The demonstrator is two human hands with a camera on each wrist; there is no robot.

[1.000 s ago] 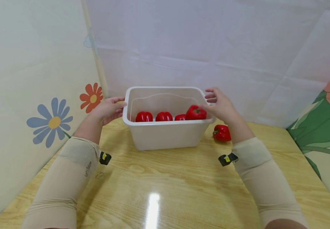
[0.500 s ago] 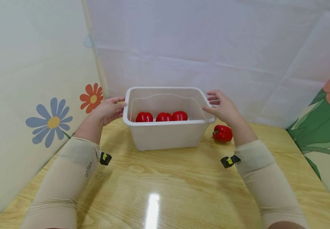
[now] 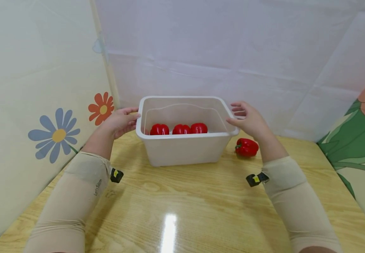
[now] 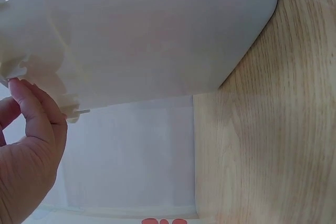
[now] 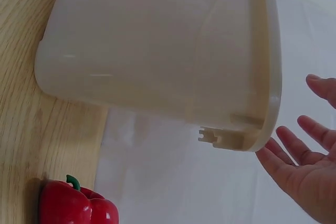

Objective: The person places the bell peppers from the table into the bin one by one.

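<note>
A white plastic bin [image 3: 185, 151] stands on the wooden table [image 3: 182, 203]. Three red peppers [image 3: 181, 129] show above its front wall. My left hand [image 3: 128, 118] rests with relaxed fingers against the bin's left rim; the left wrist view has its fingertips [image 4: 23, 95] touching the rim of the bin [image 4: 157, 35]. My right hand [image 3: 242, 117] hovers just beside the right rim, fingers spread, holding nothing. In the right wrist view that hand [image 5: 304, 166] is apart from the bin [image 5: 157, 51]. Another red pepper [image 3: 246, 147] lies on the table, right of the bin and under my right forearm.
Fabric walls close in the table on the left, back and right, with flower prints [image 3: 57, 135] at left and a leaf print [image 3: 356, 147] at right. The lone pepper [image 5: 76, 205] lies close to the bin's base. Bare tabletop stretches in front of the bin.
One second ago my right hand held a red pepper over the bin's right end. It let go and drew back slightly right. The left hand has stayed put.
</note>
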